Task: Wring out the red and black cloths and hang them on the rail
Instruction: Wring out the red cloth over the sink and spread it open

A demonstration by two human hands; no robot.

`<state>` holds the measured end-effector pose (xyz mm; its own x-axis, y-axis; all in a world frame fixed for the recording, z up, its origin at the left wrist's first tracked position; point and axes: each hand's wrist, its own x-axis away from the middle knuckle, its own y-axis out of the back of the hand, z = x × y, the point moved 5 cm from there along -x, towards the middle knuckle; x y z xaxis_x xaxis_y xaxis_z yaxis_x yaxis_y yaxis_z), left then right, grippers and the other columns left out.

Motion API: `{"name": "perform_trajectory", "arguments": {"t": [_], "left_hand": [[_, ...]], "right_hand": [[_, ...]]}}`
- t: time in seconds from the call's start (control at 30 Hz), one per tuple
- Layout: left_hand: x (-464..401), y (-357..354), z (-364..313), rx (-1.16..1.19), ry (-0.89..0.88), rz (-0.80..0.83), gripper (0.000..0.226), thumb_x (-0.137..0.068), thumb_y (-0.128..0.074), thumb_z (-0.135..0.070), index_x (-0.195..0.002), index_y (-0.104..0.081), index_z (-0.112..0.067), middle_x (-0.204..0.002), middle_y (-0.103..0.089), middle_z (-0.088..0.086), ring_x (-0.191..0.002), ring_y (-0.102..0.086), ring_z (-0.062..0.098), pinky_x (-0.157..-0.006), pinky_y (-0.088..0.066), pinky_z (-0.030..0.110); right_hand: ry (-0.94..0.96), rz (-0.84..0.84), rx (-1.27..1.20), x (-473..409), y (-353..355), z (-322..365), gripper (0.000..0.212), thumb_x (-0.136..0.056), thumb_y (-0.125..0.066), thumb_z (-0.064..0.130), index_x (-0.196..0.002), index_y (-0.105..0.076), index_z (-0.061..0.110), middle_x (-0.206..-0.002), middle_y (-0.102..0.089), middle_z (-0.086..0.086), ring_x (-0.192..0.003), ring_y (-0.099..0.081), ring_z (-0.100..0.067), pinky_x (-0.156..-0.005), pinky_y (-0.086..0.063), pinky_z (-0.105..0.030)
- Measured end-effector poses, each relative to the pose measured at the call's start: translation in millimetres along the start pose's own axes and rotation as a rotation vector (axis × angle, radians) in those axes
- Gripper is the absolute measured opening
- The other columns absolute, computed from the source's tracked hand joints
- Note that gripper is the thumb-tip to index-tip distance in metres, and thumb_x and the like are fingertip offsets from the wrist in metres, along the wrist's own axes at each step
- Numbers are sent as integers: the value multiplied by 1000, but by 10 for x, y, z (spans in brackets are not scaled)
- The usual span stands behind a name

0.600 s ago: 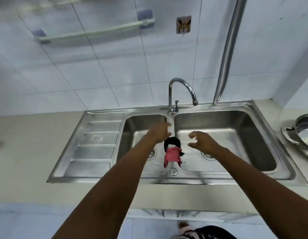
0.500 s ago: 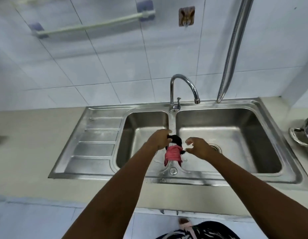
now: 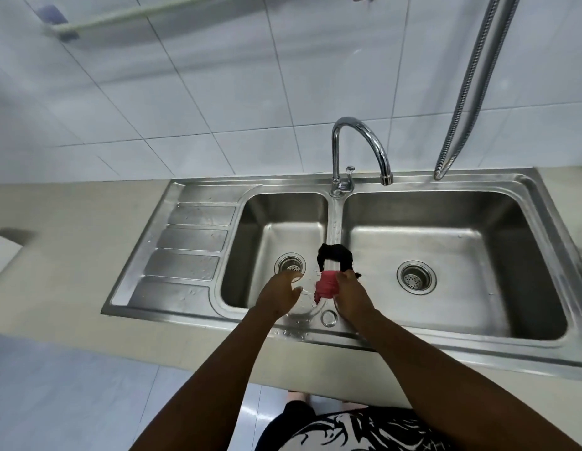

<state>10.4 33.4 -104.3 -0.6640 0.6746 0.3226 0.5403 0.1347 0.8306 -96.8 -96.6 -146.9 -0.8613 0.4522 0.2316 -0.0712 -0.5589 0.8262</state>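
Note:
A small red cloth (image 3: pixel 325 286) and a black cloth (image 3: pixel 337 255) lie draped over the divider between the two basins of the steel sink (image 3: pixel 328 219). My right hand (image 3: pixel 351 296) rests against the red cloth's right side, with its fingers on the cloth. My left hand (image 3: pixel 280 296) hovers just left of the cloths over the left basin, fingers loosely apart and holding nothing. The pale rail (image 3: pixel 97 22) is fixed to the tiled wall at the upper left, bare.
A chrome tap (image 3: pixel 358 148) rises behind the divider. A metal hose (image 3: pixel 468 89) hangs down the wall at the right. The sink's ribbed draining board (image 3: pixel 188 249) and a beige counter (image 3: pixel 55 255) lie to the left. Each basin has a drain strainer.
Both hands have drawn back toward me along the divider. My left hand left the black cloth and my right hand closed in on the red cloth. The view tilted downward.

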Motion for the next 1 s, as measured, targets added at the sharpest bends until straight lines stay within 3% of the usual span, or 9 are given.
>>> {"name": "perform_trajectory", "arguments": {"t": [0.1, 0.37, 0.43, 0.53, 0.67, 0.73, 0.8, 0.9, 1.0], "left_hand": [[-32, 36, -29, 19, -33, -10, 40, -92, -59, -19, -130, -54, -11, -136, -57, 7, -127, -50, 21, -106, -36, 27], [-118, 138, 145, 91, -142, 6, 42, -90, -61, -16, -131, -54, -11, -135, -58, 8, -126, -52, 21, -105, -35, 24], [-147, 190, 219, 185, -146, 47, 54, -86, -67, -15, -136, -46, -10, -138, -55, 10, -128, -51, 24, -110, -38, 31], [-176, 336, 229, 410, -146, 199, 92, -76, -79, -18, -148, -23, -14, -149, -41, 8, -134, -44, 23, -111, -40, 42], [-275, 608, 59, 459, -294, 256, 115, -67, -86, -26, -151, -9, -22, -152, -36, -6, -132, -35, 1, -104, -35, 20], [-317, 766, -41, 484, -386, 239, 100, -65, -87, -25, -145, -27, -25, -135, -49, -18, -114, -46, -20, -88, -38, 1], [-371, 919, -72, 483, -415, 183, 67, -68, -84, -27, -125, -48, -33, -110, -60, -25, -93, -55, -25, -70, -42, -5], [-442, 1090, -10, 445, -380, 155, 20, -83, -70, -29, -102, -66, -21, -82, -67, -16, -66, -64, -11, -59, -47, 9], [-482, 1149, 60, 440, -328, 229, 19, -88, -62, -26, -104, -67, -17, -91, -70, -1, -77, -65, 5, -71, -52, 20]], "right_hand": [[-59, 28, -18, -46, 12, 10, 24, -85, -44, 0, -105, -57, 0, -116, -52, -19, -103, -55, -29, -83, -45, -32], [15, 55, -110, -71, 314, 271, 19, -80, -50, 4, -95, -62, 7, -103, -63, -15, -99, -59, -30, -85, -45, -34], [58, 27, -225, -95, 511, 405, 21, -75, -52, -3, -92, -63, 3, -95, -68, -15, -91, -63, -26, -78, -46, -31], [133, -65, -257, -109, 824, 659, 21, -74, -59, 1, -90, -61, 15, -86, -70, -8, -79, -65, -21, -67, -47, -29], [180, -147, -404, -145, 1201, 1060, 46, -77, -58, -4, -112, -58, 25, -112, -65, 0, -98, -62, -13, -86, -49, -23], [209, -218, -467, -150, 1381, 1266, 53, -75, -55, -8, -119, -59, 23, -122, -59, -3, -106, -59, -14, -96, -47, -25], [227, -283, -508, -139, 1528, 1417, 49, -76, -54, -10, -116, -64, 16, -123, -56, -8, -113, -55, -16, -100, -45, -26], [168, -295, -590, -127, 1595, 1517, 36, -81, -54, -10, -109, -69, 6, -129, -48, -13, -124, -47, -20, -106, -41, -33], [130, -137, -386, -128, 1468, 1482, 54, -74, -76, 11, -124, -56, 6, -137, -36, -5, -128, -38, -16, -111, -34, -30]]}}
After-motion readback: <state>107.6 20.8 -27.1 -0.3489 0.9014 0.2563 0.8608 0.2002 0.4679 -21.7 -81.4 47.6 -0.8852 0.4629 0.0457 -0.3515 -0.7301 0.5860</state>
